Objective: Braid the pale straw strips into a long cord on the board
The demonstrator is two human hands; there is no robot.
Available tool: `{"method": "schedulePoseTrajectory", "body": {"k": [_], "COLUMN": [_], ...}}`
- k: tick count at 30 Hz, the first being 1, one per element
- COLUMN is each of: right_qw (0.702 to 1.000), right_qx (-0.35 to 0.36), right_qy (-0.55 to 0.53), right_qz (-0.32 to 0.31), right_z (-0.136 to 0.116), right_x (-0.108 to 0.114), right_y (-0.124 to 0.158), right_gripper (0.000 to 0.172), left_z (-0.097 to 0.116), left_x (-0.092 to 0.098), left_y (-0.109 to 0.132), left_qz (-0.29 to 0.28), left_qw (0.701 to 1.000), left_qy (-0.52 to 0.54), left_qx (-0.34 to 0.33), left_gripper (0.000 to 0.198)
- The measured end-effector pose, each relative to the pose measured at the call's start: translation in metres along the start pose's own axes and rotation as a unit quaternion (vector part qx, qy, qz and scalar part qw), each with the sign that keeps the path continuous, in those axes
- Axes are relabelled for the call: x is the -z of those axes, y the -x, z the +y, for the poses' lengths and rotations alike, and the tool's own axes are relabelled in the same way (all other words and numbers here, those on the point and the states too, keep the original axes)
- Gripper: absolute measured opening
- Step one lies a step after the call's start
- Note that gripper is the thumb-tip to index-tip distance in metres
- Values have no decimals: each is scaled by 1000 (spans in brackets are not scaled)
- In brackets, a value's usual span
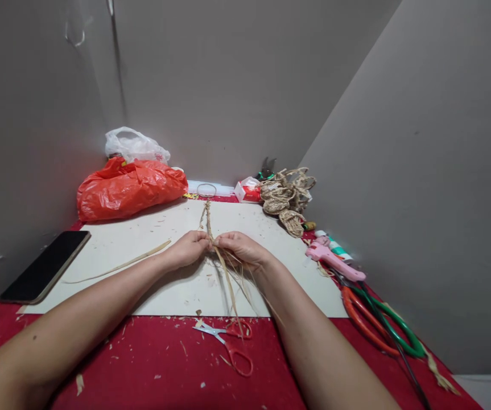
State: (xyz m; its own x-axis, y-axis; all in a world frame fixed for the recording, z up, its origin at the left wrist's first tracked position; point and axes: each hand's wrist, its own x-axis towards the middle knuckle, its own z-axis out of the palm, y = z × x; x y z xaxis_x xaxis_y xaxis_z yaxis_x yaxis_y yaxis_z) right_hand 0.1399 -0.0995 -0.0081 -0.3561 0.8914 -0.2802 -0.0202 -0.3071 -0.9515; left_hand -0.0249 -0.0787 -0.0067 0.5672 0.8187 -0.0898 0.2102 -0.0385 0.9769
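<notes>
Between both hands is a braided straw-coloured fibre cord (208, 216), its plaited end pointing away from me over the white board (164, 296). My left hand (192, 247) is closed, with fingertips pinching the cord. Right beside it, my right hand (239, 247) also pinches the cord, fingers curled. Loose fibre strands (229, 285) fan out from under the fingers toward me. A single dry strip (130, 263) lies on the board left of my left hand. Below the hands, red-handled scissors (228, 339) lie with blades apart on the red cloth (160, 364).
At back left sit an orange plastic bag (132, 191) and a white bag (136, 145). A phone (46, 266) lies left. Rope coils (285, 196), a small red-white box (248, 191), a pink glue gun (334, 261) and large red and green handles (368, 322) line the right side.
</notes>
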Motion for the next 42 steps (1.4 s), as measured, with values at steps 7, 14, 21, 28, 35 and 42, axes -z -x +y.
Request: {"method": "schedulePoseTrajectory", "body": {"k": [7, 14, 21, 28, 35, 42], "right_qw": [999, 998, 997, 1000, 1000, 998], "right_qx": [23, 36, 24, -6, -5, -1], "right_qy": [23, 53, 71, 15, 23, 55], "right_qz": [1, 27, 30, -22, -12, 4], "right_z": [-1, -1, -6, -5, -4, -2], "right_x": [-2, -2, -2, 1, 2, 0], "right_y": [0, 1, 5, 4, 5, 3], "right_gripper": [25, 23, 31, 39, 32, 31], "left_z": [6, 5, 5, 5, 1, -1], "left_x": [3, 4, 10, 10, 10, 7], "left_y": [2, 3, 1, 1, -1, -1], "left_qz": [-87, -87, -110, -107, -95, -63], "left_qw": [985, 984, 973, 978, 979, 989], "left_qy": [128, 142, 184, 163, 164, 130], "left_qx": [75, 64, 86, 79, 73, 43], "left_gripper": [13, 23, 18, 17, 20, 19]}}
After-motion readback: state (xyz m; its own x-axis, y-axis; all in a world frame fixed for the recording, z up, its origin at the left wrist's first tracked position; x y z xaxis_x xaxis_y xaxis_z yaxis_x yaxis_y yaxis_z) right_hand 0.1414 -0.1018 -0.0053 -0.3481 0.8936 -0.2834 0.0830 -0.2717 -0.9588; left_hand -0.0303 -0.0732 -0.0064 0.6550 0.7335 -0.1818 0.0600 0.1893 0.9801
